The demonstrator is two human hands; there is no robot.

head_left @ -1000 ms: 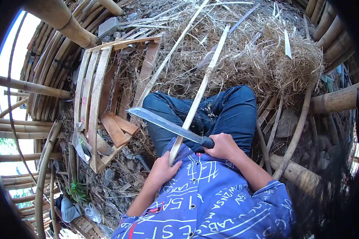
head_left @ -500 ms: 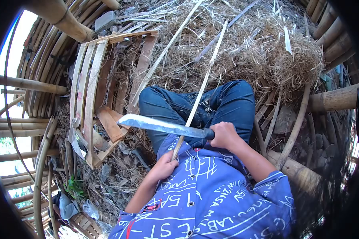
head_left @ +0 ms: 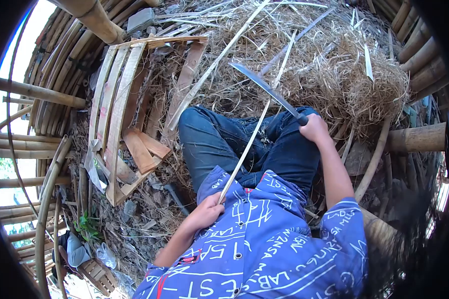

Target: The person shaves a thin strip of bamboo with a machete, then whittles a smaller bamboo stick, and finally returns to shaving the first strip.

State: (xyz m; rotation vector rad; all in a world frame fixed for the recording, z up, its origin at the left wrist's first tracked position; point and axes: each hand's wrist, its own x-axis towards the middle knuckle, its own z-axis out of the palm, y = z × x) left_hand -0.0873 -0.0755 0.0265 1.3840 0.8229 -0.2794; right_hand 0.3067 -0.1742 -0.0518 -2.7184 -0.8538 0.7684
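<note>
My right hand (head_left: 314, 128) is wrapped round the dark handle of a machete (head_left: 269, 89), above my right knee. Its long blade points up and to the left, crossing over a thin bamboo strip (head_left: 257, 130). At my waist, my left hand (head_left: 208, 212) grips the near end of that pale strip. From there the strip slants away over my lap, between my knees, toward a heap of shavings (head_left: 334, 74).
Left of my legs stands a slatted wooden crate (head_left: 118, 104). Another long strip (head_left: 219, 62) lies beyond my left knee. A grey block (head_left: 141, 20) sits at the far left, and bamboo poles (head_left: 419, 138) flank both sides.
My right hand and the machete have moved away from my body along the strip, and the blade has swung from pointing left to pointing up-left. My left hand stays at my waist.
</note>
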